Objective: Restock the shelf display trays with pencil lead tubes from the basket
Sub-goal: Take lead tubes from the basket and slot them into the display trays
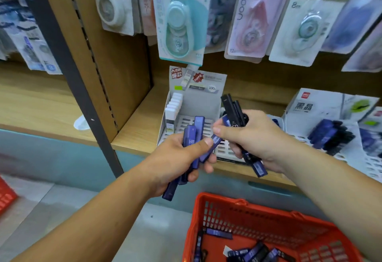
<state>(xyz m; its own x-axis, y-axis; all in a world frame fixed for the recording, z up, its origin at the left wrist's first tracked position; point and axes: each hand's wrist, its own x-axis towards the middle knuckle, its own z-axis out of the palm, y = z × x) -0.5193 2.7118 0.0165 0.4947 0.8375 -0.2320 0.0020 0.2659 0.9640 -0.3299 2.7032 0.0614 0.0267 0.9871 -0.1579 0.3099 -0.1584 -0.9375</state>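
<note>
1. Thumb and fingers of the left hand (182,158) curl round a bundle of blue lead tubes (191,139).
2. The right hand (254,137) grips a bunch of dark tubes (233,108) that stick up from its fist. Its thumb touches one slanted blue tube (215,139) lying between both hands.
3. Behind them, a white display tray (186,121) sits at the front edge of the wooden shelf (134,129), with white tubes (174,104) lined along its left wall.
4. Below, the red basket (244,206) holds loose tubes (219,233) on its bottom.
5. Correction tape packs (182,23) hang above.
</note>
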